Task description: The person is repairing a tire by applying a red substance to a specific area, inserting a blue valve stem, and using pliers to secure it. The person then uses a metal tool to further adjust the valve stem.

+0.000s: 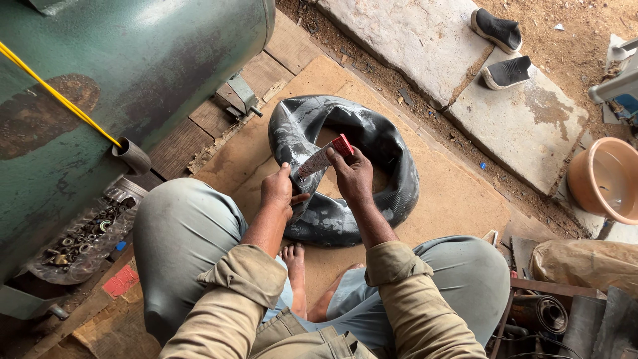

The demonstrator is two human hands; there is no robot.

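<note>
A limp black rubber inner tube [389,163] lies folded on a brown board [458,199] in front of my crossed legs. Both hands hold a small squeezed tube with a red end [323,157] above the inner tube. My left hand [278,191] grips its flattened lower end and also rests against the rubber. My right hand [352,176] pinches its upper part near the red end. My bare foot [294,259] shows between my knees.
A large green metal tank [133,60] with a yellow hose [53,90] stands at left, a clear bag of nuts and washers [83,239] beneath it. Stone slabs with two dark shoes [502,46] lie beyond. An orange basin [608,179] and rolled rubber scraps [545,312] sit at right.
</note>
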